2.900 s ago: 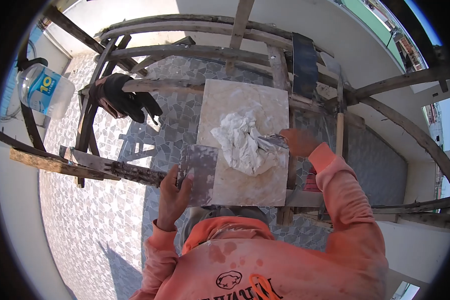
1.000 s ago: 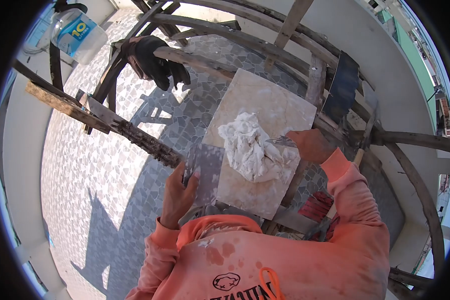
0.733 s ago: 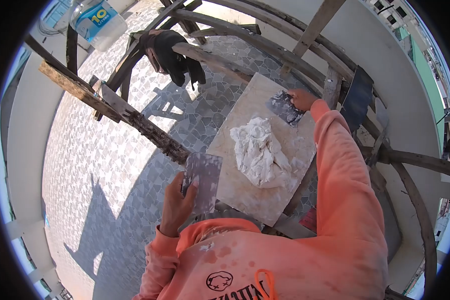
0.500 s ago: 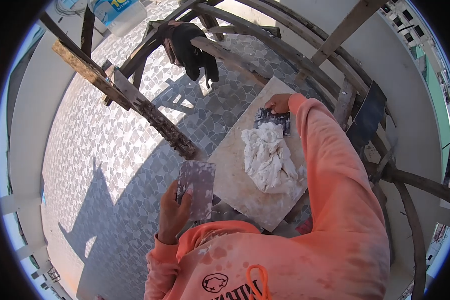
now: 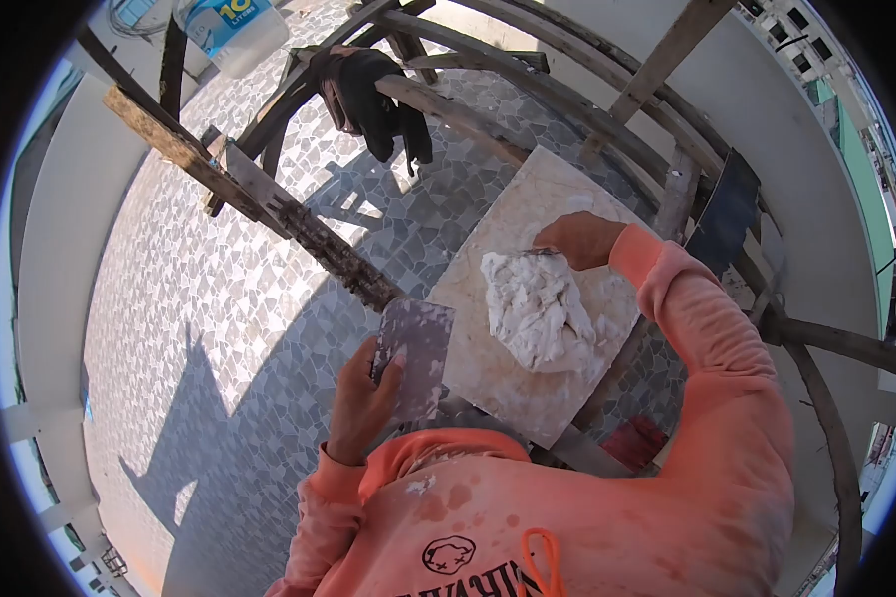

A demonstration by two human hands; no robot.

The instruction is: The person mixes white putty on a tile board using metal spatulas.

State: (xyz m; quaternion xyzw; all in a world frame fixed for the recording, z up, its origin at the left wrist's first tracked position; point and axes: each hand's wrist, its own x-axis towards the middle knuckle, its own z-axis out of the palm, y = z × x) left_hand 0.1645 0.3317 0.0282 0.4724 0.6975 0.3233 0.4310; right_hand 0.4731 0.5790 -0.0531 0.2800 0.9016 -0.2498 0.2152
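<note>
A mound of white paste (image 5: pixel 538 313) lies on a square beige tile board (image 5: pixel 498 383). At the paste's far edge, my right hand (image 5: pixel 582 240) is closed on a scraper seen nearly edge-on, its blade mostly hidden against the paste. My left hand (image 5: pixel 361 398) grips a flat grey plate (image 5: pixel 418 353) spotted with white, thumb on its face. That plate is beside the board's left corner.
Wooden scaffold bars (image 5: pixel 468 119) cross beyond the board, with a dark glove (image 5: pixel 368 99) hung over them. A paste-crusted plank (image 5: pixel 334 254) points toward my left hand. A clear plastic bottle (image 5: pixel 234 35) is at the top left, and a dark panel (image 5: pixel 724 214) stands right.
My right hand has rotated, turning the scraper from face-on to nearly edge-on at the paste, and my right elbow has swung outward. My left hand and its plate have shifted slightly right and up.
</note>
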